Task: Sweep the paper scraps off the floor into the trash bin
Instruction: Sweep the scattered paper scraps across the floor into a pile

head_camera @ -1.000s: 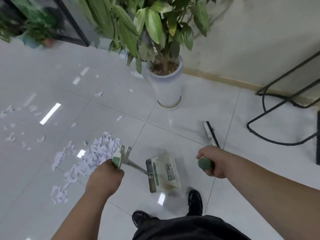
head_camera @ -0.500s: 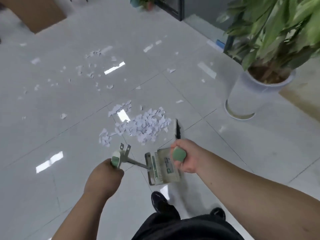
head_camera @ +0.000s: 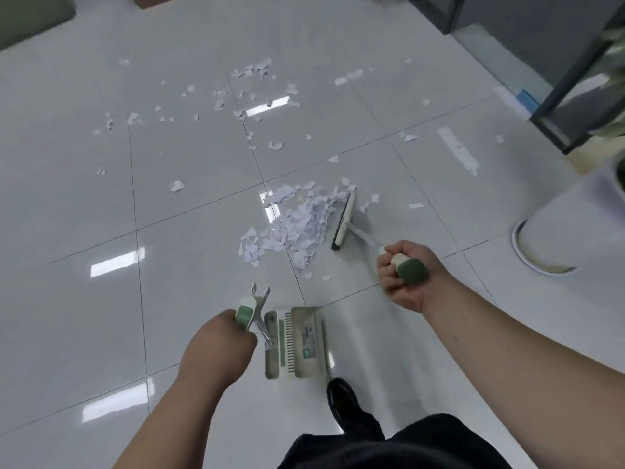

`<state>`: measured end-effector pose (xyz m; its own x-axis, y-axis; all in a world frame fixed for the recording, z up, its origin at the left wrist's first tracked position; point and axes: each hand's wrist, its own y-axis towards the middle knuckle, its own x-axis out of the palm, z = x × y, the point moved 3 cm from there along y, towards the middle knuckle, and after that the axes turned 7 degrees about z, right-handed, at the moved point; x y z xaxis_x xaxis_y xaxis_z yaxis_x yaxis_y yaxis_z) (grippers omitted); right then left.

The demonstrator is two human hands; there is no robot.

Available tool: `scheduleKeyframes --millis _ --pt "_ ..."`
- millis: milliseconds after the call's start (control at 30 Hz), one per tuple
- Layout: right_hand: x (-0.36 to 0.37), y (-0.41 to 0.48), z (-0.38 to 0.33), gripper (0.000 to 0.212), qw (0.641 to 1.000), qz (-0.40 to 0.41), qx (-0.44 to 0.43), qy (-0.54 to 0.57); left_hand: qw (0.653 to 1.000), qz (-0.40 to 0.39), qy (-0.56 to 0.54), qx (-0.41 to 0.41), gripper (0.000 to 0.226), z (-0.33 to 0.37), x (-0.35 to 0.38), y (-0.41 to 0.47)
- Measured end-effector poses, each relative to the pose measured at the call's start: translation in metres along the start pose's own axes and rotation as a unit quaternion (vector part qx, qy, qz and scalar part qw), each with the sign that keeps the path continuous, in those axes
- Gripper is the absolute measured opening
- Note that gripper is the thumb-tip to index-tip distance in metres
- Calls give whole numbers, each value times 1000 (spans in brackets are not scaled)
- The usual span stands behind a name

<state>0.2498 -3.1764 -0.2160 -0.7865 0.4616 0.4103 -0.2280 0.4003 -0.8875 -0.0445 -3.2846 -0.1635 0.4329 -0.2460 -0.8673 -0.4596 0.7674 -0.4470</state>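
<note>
Right hand: our right hand (head_camera: 404, 275) is clenched round the green grip of the broom handle (head_camera: 411, 270), with the broom head (head_camera: 343, 221) set on the floor at the right edge of the paper heap (head_camera: 297, 225), touching its scraps.
Left hand: our left hand (head_camera: 220, 343) is closed on the dustpan handle (head_camera: 244, 314); the dustpan (head_camera: 296, 343) sits near our black shoe (head_camera: 341, 394), apart from the heap.
Scraps: the main heap lies between broom head and dustpan, while loose scattered scraps (head_camera: 252, 72) dot the tile floor (head_camera: 169, 214) well beyond it, and a few lie to the right of the broom head.
Trash bin: we cannot see one anywhere in view.
Risk, scatter: a fast stroke would likely flick light paper past the pan, since the heap is loose and the tiles look slick.
Risk, gap: we judge the pan mouth is not yet lined up with the heap; sweeping now could push scraps beside it or under its lip.
Risk, strays: pieces right of the broom head sit outside the stroke and could be left behind.
Change from half a second ago: the broom head has swung out to the right of the heap, our right hand has moved away from over the dustpan, and the view has turned left, so the plant pot (head_camera: 575, 225) now sits at the right edge.
</note>
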Motion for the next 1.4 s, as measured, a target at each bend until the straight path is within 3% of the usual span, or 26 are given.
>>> scheduleKeyframes --millis 367,467,667,867,1133,1233,1400 --pt "-7 -34 1 8 983 153 -5 -105 999 -20 26 10 10 8 -15 29" --pt "6 -23 3 9 982 162 10 -99 999 -9 36 -1 9 12 -15 37" --pt "71 -2 18 17 984 88 125 -95 997 -4 25 -78 8 15 -19 41" --pt "138 30 14 21 984 -23 178 -3 986 1 2 -169 9 24 -19 35" --pt "168 121 -50 15 983 -76 158 60 960 39 -33 -275 8 35 -21 24" --pt "174 145 -76 14 985 -80 152 9 954 53 -39 -293 4 43 -21 22" --pt "179 140 -99 10 972 -70 132 -180 941 72 -60 -325 4 55 -27 21"
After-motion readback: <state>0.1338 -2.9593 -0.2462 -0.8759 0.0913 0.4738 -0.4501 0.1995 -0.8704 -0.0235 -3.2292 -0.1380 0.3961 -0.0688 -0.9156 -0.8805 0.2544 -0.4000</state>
